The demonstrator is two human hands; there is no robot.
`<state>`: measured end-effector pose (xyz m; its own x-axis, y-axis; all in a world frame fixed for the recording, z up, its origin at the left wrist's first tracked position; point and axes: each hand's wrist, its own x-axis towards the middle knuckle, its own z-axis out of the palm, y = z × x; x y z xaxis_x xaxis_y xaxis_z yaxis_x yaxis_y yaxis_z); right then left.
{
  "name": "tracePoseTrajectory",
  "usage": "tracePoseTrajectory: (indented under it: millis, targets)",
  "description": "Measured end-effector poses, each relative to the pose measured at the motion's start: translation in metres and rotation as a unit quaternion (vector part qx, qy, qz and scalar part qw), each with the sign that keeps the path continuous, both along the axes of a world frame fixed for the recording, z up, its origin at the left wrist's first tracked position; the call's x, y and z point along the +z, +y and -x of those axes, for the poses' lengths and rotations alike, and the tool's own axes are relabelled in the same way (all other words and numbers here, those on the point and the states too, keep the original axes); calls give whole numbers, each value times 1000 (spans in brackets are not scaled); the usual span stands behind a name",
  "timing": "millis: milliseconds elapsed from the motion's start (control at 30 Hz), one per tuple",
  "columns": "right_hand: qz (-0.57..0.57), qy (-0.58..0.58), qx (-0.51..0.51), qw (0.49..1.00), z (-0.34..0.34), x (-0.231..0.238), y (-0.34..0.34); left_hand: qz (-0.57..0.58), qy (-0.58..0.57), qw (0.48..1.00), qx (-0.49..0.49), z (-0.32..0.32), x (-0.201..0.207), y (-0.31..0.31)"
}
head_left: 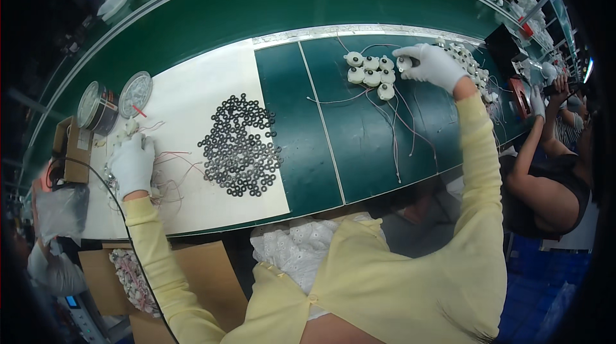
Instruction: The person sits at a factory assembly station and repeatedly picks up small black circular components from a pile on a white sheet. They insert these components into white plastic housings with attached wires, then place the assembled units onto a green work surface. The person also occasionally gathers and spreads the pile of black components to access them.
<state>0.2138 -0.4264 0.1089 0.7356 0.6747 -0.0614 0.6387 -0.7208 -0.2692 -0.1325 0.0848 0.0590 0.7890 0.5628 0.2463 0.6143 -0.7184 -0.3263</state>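
Observation:
My right hand (435,67), in a white glove, pinches a small round white motor (404,63) between thumb and fingers. It is just right of a cluster of similar white motors (371,77) with dark centres, whose thin wires trail over the green mat. At the far left, my gloved left hand (132,164) has its fingers curled at a white motor (131,127), among loose parts with pink and white wires (181,156). The glove hides part of that grip. Between the hands, many small black rings (240,145) lie spread on a white sheet (186,87).
Behind my left hand stand a round tin (97,108) and a clear lid (135,94), beside a cardboard box (78,145). More white motors (471,65) lie beyond my right hand. An open carton (208,276) is below the table edge. A co-worker (545,183) sits at right.

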Motion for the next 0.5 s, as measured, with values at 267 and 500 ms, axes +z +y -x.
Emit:
tracePoseTrajectory:
  millis: [267,500]
  targets:
    - [-20,49,14,998,-35,-27,4,-35,-55,989,-136,6,-8,-2]
    - [-103,77,-11,992,-34,-35,6,16,-68,982,-176,12,-6,-10]
